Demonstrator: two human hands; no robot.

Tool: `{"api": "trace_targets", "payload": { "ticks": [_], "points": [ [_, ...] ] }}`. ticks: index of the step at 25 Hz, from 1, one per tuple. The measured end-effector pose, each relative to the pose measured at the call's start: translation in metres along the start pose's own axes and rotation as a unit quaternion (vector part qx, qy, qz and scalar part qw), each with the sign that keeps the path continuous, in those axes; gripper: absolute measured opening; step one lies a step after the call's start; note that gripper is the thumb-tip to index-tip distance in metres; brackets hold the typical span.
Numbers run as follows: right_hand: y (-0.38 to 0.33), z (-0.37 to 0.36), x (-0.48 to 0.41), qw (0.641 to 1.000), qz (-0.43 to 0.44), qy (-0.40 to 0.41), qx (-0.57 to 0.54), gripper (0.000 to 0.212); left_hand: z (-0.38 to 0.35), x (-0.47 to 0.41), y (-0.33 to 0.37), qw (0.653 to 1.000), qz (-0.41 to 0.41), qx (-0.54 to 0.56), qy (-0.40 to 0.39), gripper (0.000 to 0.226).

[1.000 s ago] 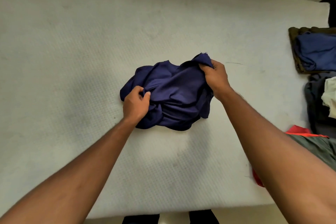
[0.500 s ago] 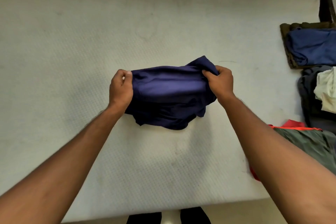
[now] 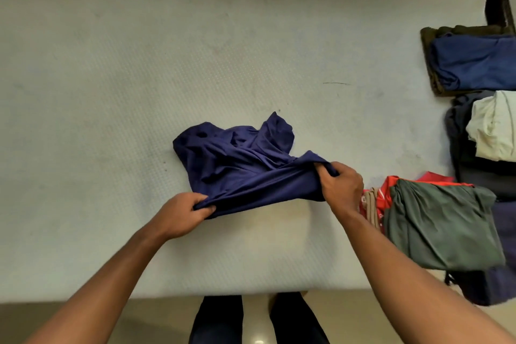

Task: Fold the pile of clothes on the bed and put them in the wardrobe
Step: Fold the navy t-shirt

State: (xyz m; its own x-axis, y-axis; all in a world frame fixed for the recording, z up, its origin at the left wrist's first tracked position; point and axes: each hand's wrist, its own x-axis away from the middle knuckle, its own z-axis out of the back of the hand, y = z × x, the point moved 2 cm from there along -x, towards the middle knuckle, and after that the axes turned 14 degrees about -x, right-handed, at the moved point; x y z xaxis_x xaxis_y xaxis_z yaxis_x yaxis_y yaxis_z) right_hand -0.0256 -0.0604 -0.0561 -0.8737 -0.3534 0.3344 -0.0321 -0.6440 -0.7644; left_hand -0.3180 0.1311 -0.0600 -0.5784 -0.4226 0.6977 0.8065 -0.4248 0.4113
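The near edge of the navy garment (image 3: 240, 170) is held taut by the left hand (image 3: 181, 213) and right hand (image 3: 342, 187), each grip clamped on it, arms extended over the bed (image 3: 111, 92).

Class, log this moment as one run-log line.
left hand: grips navy garment edge; right hand: grips same edge; garment: crumpled, partly on bed; folded: no

Pale textured mattress (image 3: 139, 64) is filling most of frame, evenly lit. Beige floor (image 3: 19, 321) is running along the bottom edge; dark wooden bed-frame corner (image 3: 497, 0) is showing upper right.
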Motion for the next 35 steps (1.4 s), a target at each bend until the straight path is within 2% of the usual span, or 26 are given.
{"api": "trace_targets", "payload": {
  "ticks": [2,4,6,8,10,11,13,14,15,16,18,19,21,23,25,27,30,32,33,35],
  "points": [
    [0.003,0.019,0.018,0.998,-0.025,0.038,-0.033,0.052,-0.002,0.021,0.026,0.987,0.036,0.157,-0.015,0.028],
    [-0.012,0.041,0.029,0.993,-0.015,0.091,-0.079,0.058,0.012,0.04,0.053,0.94,0.062,0.334,-0.011,0.02],
    [-0.047,0.063,0.024,0.985,0.045,0.132,-0.105,0.062,0.053,0.05,0.067,0.922,0.052,0.383,0.015,0.029],
    [-0.101,0.079,-0.002,0.974,0.144,0.147,-0.091,0.064,0.114,0.05,0.067,0.942,0.039,0.318,0.095,0.027],
    [-0.161,0.077,-0.047,0.96,0.231,0.149,-0.063,0.06,0.181,0.035,0.057,0.945,0.054,0.217,0.238,0.027],
    [-0.192,0.066,-0.073,0.955,0.256,0.141,-0.039,0.058,0.213,0.022,0.051,0.933,0.075,0.159,0.314,0.031],
    [-0.243,0.028,-0.126,0.953,0.28,0.114,0.006,0.05,0.263,-0.019,0.042,0.886,0.093,0.021,0.454,0.027],
    [-0.26,0.008,-0.149,0.953,0.284,0.103,0.0,0.043,0.279,-0.042,0.038,0.87,0.093,-0.018,0.484,0.024],
    [-0.265,-0.014,-0.17,0.959,0.266,0.093,-0.021,0.038,0.287,-0.069,0.033,0.869,0.094,-0.013,0.485,0.033],
    [-0.265,-0.034,-0.185,0.968,0.235,0.075,-0.045,0.038,0.29,-0.096,0.027,0.878,0.099,0.044,0.465,0.043],
    [-0.232,-0.07,-0.186,0.981,0.186,0.01,-0.057,0.05,0.261,-0.132,0.015,0.882,0.132,0.188,0.411,0.049],
    [-0.201,-0.085,-0.174,0.983,0.181,-0.007,-0.039,0.052,0.229,-0.141,0.008,0.883,0.148,0.219,0.388,0.046],
    [-0.122,-0.1,-0.128,0.989,0.146,-0.004,-0.014,0.045,0.145,-0.135,-0.001,0.897,0.178,0.213,0.345,0.035],
    [-0.047,-0.09,-0.073,0.998,0.045,0.026,-0.025,0.048,0.063,-0.107,-0.005,0.881,0.225,0.268,0.318,0.036],
    [0.005,-0.077,-0.041,0.996,-0.054,0.019,-0.062,0.057,0.012,-0.085,-0.005,0.865,0.247,0.355,0.252,0.046],
    [0.024,-0.066,-0.046,0.995,-0.072,-0.007,-0.071,0.051,-0.004,-0.086,-0.007,0.861,0.23,0.4,0.213,0.044],
    [0.01,-0.069,-0.079,0.987,-0.091,-0.063,-0.116,0.027,0.014,-0.109,-0.015,0.845,0.207,0.451,0.201,0.026],
    [-0.006,-0.08,-0.089,0.987,-0.08,-0.103,-0.098,0.024,0.029,-0.116,-0.013,0.839,0.188,0.48,0.175,0.01],
    [-0.014,-0.084,-0.093,0.987,-0.07,-0.107,-0.097,0.025,0.036,-0.116,-0.009,0.823,0.184,0.51,0.169,0.009],
    [-0.028,-0.085,-0.09,0.982,-0.09,-0.078,-0.147,0.021,0.046,-0.105,0.003,0.745,0.179,0.622,0.161,0.02]
  ]
}}
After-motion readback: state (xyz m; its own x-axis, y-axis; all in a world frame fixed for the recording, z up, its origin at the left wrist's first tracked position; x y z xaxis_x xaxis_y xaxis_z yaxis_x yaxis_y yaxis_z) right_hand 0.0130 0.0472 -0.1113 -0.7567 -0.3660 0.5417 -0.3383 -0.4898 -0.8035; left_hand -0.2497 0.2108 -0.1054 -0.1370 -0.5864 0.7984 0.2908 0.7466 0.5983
